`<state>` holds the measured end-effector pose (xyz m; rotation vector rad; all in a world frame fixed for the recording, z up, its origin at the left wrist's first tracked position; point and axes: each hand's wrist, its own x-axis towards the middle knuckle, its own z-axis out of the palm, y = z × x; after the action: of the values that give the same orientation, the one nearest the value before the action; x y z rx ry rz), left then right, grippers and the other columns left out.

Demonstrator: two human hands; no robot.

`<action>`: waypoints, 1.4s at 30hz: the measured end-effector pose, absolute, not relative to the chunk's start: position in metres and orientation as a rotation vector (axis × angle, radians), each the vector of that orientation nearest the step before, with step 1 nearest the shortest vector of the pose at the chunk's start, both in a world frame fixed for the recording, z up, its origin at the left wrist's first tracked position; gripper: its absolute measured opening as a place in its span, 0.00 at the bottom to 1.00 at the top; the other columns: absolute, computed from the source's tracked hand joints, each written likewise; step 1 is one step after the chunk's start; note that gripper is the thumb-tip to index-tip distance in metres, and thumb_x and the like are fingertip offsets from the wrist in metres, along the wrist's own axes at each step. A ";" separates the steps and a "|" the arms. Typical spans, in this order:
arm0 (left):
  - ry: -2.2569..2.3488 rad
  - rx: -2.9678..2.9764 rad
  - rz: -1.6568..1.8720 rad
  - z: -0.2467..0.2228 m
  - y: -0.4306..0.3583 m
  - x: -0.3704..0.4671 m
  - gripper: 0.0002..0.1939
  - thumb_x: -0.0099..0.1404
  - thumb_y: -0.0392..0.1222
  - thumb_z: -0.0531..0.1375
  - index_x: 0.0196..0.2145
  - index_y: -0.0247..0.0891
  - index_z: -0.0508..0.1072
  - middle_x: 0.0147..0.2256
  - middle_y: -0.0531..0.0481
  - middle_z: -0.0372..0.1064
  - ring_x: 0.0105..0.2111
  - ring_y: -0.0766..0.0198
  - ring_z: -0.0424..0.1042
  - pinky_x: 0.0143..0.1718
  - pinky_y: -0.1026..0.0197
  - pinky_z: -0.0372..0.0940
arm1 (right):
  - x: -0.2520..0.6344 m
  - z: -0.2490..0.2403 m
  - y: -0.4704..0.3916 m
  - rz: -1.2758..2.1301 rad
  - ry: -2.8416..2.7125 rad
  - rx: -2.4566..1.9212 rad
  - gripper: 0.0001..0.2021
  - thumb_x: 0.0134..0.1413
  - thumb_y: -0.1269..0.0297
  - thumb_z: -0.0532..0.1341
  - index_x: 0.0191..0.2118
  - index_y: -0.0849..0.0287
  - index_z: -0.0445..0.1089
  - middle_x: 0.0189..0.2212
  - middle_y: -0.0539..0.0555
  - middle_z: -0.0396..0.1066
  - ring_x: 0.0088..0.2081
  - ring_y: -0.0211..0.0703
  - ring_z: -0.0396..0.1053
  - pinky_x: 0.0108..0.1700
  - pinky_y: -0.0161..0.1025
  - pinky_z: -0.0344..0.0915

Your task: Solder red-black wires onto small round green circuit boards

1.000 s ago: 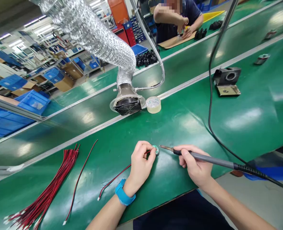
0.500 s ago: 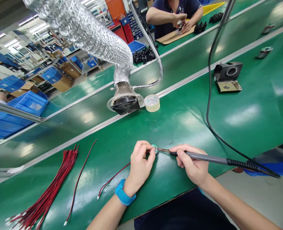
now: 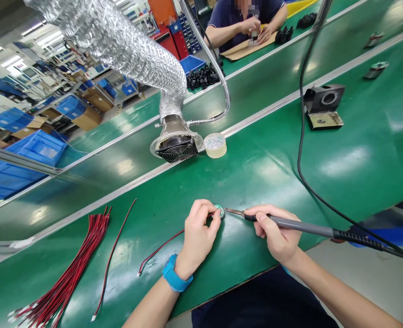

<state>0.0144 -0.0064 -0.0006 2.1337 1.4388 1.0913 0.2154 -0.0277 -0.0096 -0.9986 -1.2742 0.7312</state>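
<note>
**Item: small round circuit board, held at the near edge of the green surface**

You are pinching the small round circuit board [image 3: 219,212] in your left hand [image 3: 197,237], grip pressed together on it and on the end of a red-and-black lead [image 3: 160,250] that is trailing back under your wrist. Your right hand [image 3: 276,232] is gripping the soldering iron [image 3: 290,223] like a pen, fingers closed round the barrel; its tip is lying just beside the board, and whether it is touching cannot be told.

Progress, as a judgement: the lead is being presented at the board, and no finished joint is showing.

Nearby stock: a bundle of red-and-black leads [image 3: 68,278] is lying well to your left, with a single lead [image 3: 114,253] beside it. Farther off, a fume extractor hood [image 3: 176,145], a tape roll [image 3: 215,145] and an iron stand [image 3: 322,107] are standing. Across the belts, another person [image 3: 245,23] is working.
</note>
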 end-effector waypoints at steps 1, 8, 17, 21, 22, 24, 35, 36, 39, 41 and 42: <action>1.438 2.135 1.092 -0.001 -0.006 0.014 0.06 0.72 0.33 0.62 0.35 0.39 0.73 0.39 0.49 0.71 0.36 0.67 0.71 0.33 0.65 0.64 | 0.215 -0.010 -0.028 0.732 -1.265 -1.001 0.11 0.69 0.69 0.58 0.38 0.55 0.79 0.16 0.42 0.65 0.16 0.31 0.64 0.23 0.31 0.62; 1.429 2.137 1.093 0.003 -0.005 0.015 0.06 0.71 0.32 0.63 0.34 0.38 0.74 0.38 0.50 0.71 0.35 0.67 0.71 0.32 0.65 0.63 | 0.215 -0.009 -0.026 0.711 -1.306 -1.012 0.11 0.68 0.69 0.59 0.38 0.55 0.79 0.17 0.44 0.68 0.18 0.33 0.66 0.23 0.32 0.63; 1.450 2.090 1.061 0.011 0.000 0.016 0.08 0.68 0.33 0.64 0.30 0.38 0.74 0.34 0.51 0.70 0.33 0.66 0.70 0.32 0.64 0.63 | 0.213 -0.004 -0.024 0.728 -1.364 -1.015 0.11 0.68 0.68 0.58 0.38 0.57 0.79 0.19 0.46 0.71 0.18 0.35 0.68 0.24 0.34 0.65; 1.463 2.086 1.054 0.012 0.001 0.018 0.09 0.67 0.32 0.64 0.29 0.39 0.72 0.33 0.52 0.69 0.32 0.66 0.70 0.32 0.64 0.63 | 0.212 -0.003 -0.023 0.736 -1.366 -1.006 0.11 0.67 0.68 0.58 0.38 0.57 0.79 0.19 0.46 0.72 0.18 0.36 0.68 0.23 0.35 0.65; 1.466 2.094 1.055 0.012 0.000 0.019 0.09 0.67 0.32 0.64 0.29 0.39 0.72 0.33 0.52 0.69 0.32 0.67 0.70 0.32 0.64 0.63 | 0.212 -0.003 -0.023 0.733 -1.366 -1.001 0.11 0.67 0.68 0.58 0.38 0.57 0.79 0.19 0.46 0.72 0.18 0.36 0.68 0.23 0.35 0.64; 1.471 2.119 1.056 0.012 0.000 0.019 0.09 0.67 0.32 0.64 0.29 0.39 0.72 0.33 0.52 0.69 0.33 0.67 0.70 0.32 0.64 0.64 | 0.212 -0.003 -0.023 0.741 -1.363 -0.996 0.11 0.67 0.68 0.58 0.38 0.57 0.79 0.19 0.46 0.71 0.18 0.36 0.67 0.22 0.35 0.64; 1.476 2.190 1.045 0.012 0.000 0.020 0.09 0.67 0.30 0.63 0.30 0.38 0.71 0.33 0.52 0.69 0.33 0.68 0.69 0.33 0.65 0.64 | 0.213 -0.009 -0.027 0.788 -1.260 -1.033 0.11 0.69 0.67 0.59 0.39 0.56 0.80 0.16 0.44 0.66 0.16 0.34 0.63 0.21 0.34 0.62; 1.475 2.194 1.046 0.012 0.000 0.020 0.09 0.67 0.30 0.64 0.30 0.38 0.71 0.33 0.52 0.69 0.33 0.67 0.69 0.33 0.65 0.64 | 0.213 -0.008 -0.027 0.779 -1.270 -1.035 0.11 0.68 0.67 0.59 0.38 0.56 0.80 0.16 0.44 0.66 0.16 0.34 0.63 0.22 0.34 0.62; 1.483 2.199 1.038 0.013 0.000 0.020 0.09 0.67 0.31 0.63 0.30 0.39 0.71 0.33 0.52 0.69 0.33 0.67 0.70 0.34 0.64 0.65 | 0.213 -0.005 -0.026 0.779 -1.291 -1.041 0.12 0.68 0.66 0.58 0.37 0.56 0.80 0.16 0.45 0.67 0.16 0.35 0.64 0.22 0.35 0.64; 1.486 2.200 1.033 0.013 0.001 0.020 0.09 0.67 0.31 0.63 0.30 0.39 0.71 0.33 0.52 0.69 0.33 0.66 0.70 0.33 0.64 0.65 | 0.213 -0.004 -0.025 0.787 -1.300 -1.043 0.12 0.67 0.65 0.58 0.37 0.56 0.80 0.16 0.45 0.68 0.16 0.35 0.64 0.22 0.35 0.64; 1.483 2.201 1.033 0.013 0.001 0.020 0.09 0.67 0.31 0.63 0.30 0.39 0.71 0.33 0.52 0.69 0.33 0.66 0.70 0.33 0.64 0.65 | 0.213 -0.004 -0.025 0.790 -1.302 -1.042 0.12 0.67 0.65 0.58 0.37 0.56 0.80 0.16 0.45 0.68 0.16 0.35 0.63 0.22 0.35 0.64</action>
<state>0.0203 0.0007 0.0129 2.2007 1.4830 1.0332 0.2125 -0.0248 -0.0037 -1.0422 -1.3023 0.7903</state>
